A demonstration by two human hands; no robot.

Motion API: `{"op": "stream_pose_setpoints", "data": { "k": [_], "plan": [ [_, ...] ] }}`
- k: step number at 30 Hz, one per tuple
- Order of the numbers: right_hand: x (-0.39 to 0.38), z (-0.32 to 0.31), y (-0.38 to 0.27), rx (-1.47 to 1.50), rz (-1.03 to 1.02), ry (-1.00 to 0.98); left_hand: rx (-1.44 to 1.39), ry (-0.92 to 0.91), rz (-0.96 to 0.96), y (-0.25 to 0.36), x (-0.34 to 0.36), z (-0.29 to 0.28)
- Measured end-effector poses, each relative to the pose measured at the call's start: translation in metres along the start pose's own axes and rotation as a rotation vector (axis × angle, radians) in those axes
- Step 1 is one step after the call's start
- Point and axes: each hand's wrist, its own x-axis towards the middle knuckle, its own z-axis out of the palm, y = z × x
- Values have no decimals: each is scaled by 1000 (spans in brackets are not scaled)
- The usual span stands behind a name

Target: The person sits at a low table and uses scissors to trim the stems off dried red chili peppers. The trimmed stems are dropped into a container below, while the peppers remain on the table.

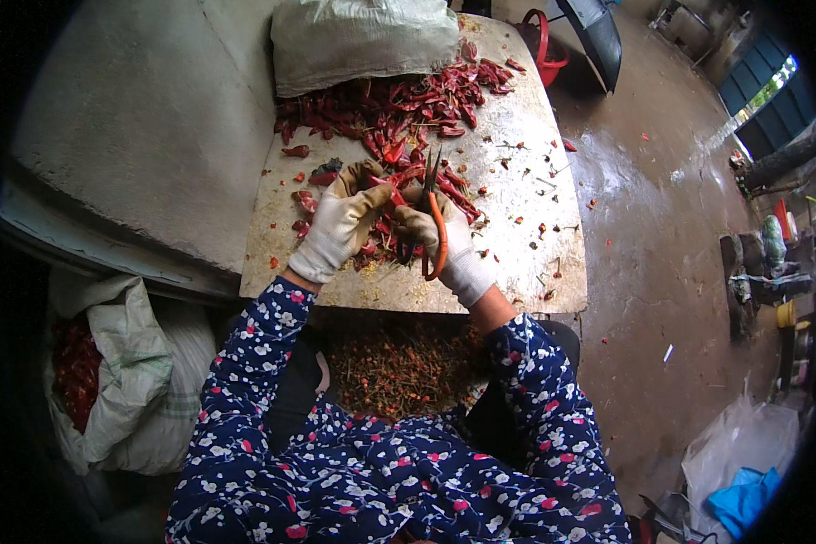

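Note:
Both my hands wear white gloves with brown, stained palms and fingers. My left hand (337, 225) is closed on a dried red chili pepper (395, 194) above the board. Beside it, my right hand (451, 247) grips scissors (441, 238) with orange handles; their dark blades point away from me. The fingers of the two hands almost meet at the pepper. Under and around them, loose red chilies lie on the pale tabletop (526, 263). A larger heap of dried chilies (426, 104) spreads just beyond my hands.
A white woven sack (363, 45) rests behind the heap. Stem bits dot the tabletop's right side. Below its near edge lies a mass of cut stems (399, 367). An open sack (131, 363) with chilies stands at left. A red basket (550, 63) is at far right.

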Motion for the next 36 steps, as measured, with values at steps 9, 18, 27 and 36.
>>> {"op": "stream_pose_setpoints", "data": {
  "k": [9, 18, 27, 36],
  "plan": [
    [-4, -8, -12, -103, -30, -27, 1069, -343, 184, 13, -9, 14],
    [-8, -9, -7, -563, -231, 127, 519, -387, 48, 9, -9, -1],
    [-22, -21, -11, -1561, -673, 92, 236, 115, -236, 15, -11, -9],
    [-24, -19, -10, -1617, -609, 63, 314, 99, -266, 15, -15, -6]
  ]
}}
